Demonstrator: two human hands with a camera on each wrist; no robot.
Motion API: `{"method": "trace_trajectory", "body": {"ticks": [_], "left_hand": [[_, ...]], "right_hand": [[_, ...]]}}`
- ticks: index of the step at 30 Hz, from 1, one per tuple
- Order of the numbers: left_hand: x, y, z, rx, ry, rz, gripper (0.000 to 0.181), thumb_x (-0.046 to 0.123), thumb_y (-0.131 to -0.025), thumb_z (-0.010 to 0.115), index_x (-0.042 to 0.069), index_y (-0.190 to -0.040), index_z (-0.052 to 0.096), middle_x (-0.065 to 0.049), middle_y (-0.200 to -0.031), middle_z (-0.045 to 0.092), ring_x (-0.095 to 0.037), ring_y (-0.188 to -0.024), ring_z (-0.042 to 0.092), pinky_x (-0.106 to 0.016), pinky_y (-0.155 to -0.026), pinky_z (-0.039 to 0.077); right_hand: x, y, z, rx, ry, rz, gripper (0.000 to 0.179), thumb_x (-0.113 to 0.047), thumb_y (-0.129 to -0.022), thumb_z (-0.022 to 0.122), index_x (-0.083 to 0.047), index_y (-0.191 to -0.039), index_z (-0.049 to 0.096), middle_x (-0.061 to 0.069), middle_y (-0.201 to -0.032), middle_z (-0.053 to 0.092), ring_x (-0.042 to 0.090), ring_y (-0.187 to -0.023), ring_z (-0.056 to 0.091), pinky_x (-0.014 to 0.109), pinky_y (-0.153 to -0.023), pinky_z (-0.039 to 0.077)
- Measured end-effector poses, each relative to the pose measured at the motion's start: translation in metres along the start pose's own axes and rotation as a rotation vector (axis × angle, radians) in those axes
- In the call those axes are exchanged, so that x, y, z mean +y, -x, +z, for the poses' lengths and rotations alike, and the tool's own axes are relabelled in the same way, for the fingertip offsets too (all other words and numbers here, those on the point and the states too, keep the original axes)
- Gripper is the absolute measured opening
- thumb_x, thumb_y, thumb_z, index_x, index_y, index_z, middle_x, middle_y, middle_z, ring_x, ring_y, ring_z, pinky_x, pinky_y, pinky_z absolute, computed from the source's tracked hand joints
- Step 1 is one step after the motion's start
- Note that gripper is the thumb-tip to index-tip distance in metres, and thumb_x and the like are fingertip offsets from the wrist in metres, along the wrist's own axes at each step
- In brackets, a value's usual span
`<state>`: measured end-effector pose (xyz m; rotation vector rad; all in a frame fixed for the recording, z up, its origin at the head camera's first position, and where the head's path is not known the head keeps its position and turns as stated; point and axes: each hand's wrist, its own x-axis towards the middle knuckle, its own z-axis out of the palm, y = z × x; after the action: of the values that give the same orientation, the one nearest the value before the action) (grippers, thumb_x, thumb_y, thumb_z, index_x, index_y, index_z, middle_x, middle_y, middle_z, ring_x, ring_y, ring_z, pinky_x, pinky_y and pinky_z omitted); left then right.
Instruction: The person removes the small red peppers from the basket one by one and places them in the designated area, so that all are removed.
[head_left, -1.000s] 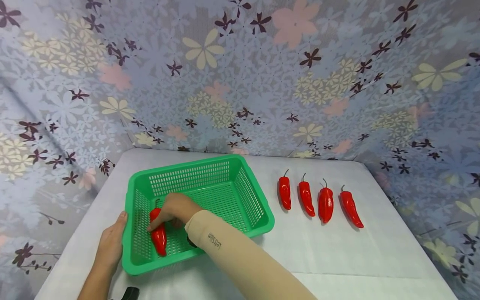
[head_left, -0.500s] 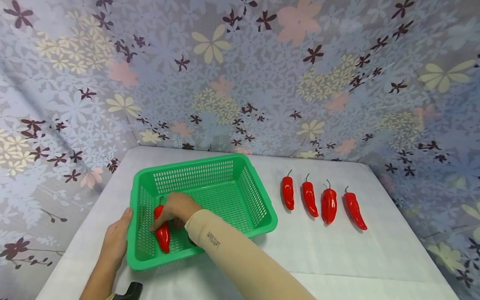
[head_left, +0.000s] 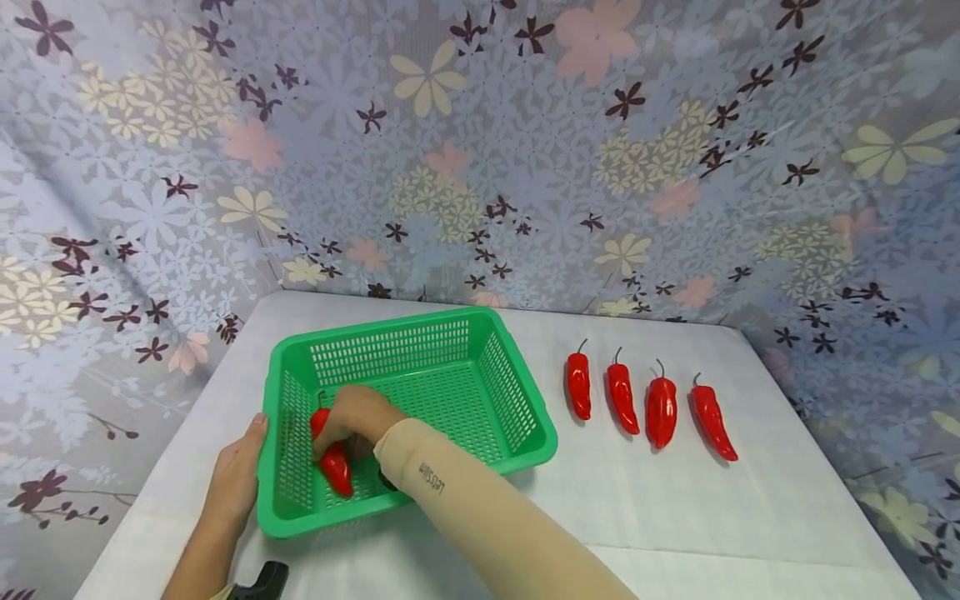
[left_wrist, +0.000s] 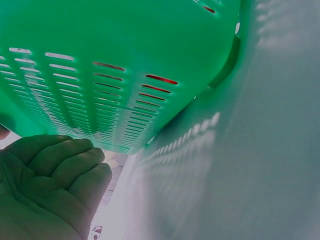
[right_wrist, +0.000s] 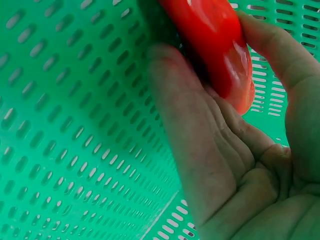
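A green plastic basket [head_left: 553, 446] with slotted walls stands on the left part of the table. My right hand [head_left: 358, 417] reaches down inside it and pinches a red pepper [head_left: 337, 473] between thumb and fingers, near the basket's left wall. From the right wrist, the glossy red pepper [right_wrist: 215, 45] shows between the thumb and the other fingers. My left hand [head_left: 234, 479] is at the outside of the left wall, thumb tip by the rim. In the left wrist view, this left hand [left_wrist: 55, 185] has its fingers nearly straight along the slotted wall.
To the right of the basket, several more red peppers [head_left: 661, 412] lie in a row on the white-covered table [head_left: 750, 517], stems pointing away from me. A flower-patterned cloth [head_left: 525, 167] hangs behind and at both sides.
The pepper in my right hand has turned, its lower tip swinging to the right. The view has shifted slightly, while my left hand stays by the basket's left wall.
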<state>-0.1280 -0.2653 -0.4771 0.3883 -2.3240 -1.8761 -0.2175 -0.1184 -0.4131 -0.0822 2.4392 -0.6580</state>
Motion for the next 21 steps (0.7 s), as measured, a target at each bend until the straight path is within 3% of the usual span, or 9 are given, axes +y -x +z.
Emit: {"method": "trace_trajectory", "body": {"ticks": [9, 16, 21], "left_hand": [[0.005, -0.002, 0.001, 0.008, -0.033, -0.031, 0.073, 0.052, -0.108, 0.034, -0.015, -0.116, 0.063, -0.008, -0.093, 0.074, -0.004, -0.077, 0.067, -0.025, -0.066, 0.055], [0.008, -0.003, -0.002, 0.008, -0.046, -0.056, 0.071, 0.054, -0.107, 0.034, -0.009, -0.108, 0.066, -0.001, -0.084, 0.072, -0.006, -0.076, 0.066, -0.024, -0.067, 0.053], [0.007, -0.001, -0.004, 0.003, -0.052, -0.075, 0.072, 0.054, -0.107, 0.034, -0.009, -0.109, 0.066, 0.000, -0.086, 0.072, -0.005, -0.078, 0.065, -0.024, -0.069, 0.052]], "right_hand": [[0.005, -0.002, -0.016, 0.020, 0.036, -0.010, 0.042, -0.022, -0.074, 0.092, -0.005, -0.096, 0.061, 0.009, -0.077, 0.062, 0.023, -0.058, 0.068, 0.032, -0.054, 0.057], [0.017, -0.004, -0.048, 0.028, 0.113, -0.049, 0.040, -0.027, -0.077, 0.088, -0.006, -0.096, 0.061, 0.007, -0.076, 0.065, 0.021, -0.064, 0.070, 0.031, -0.061, 0.059], [0.032, -0.005, -0.065, 0.030, 0.076, -0.050, 0.040, -0.025, -0.076, 0.089, -0.004, -0.093, 0.061, 0.008, -0.078, 0.066, 0.022, -0.066, 0.069, 0.032, -0.064, 0.059]]}}
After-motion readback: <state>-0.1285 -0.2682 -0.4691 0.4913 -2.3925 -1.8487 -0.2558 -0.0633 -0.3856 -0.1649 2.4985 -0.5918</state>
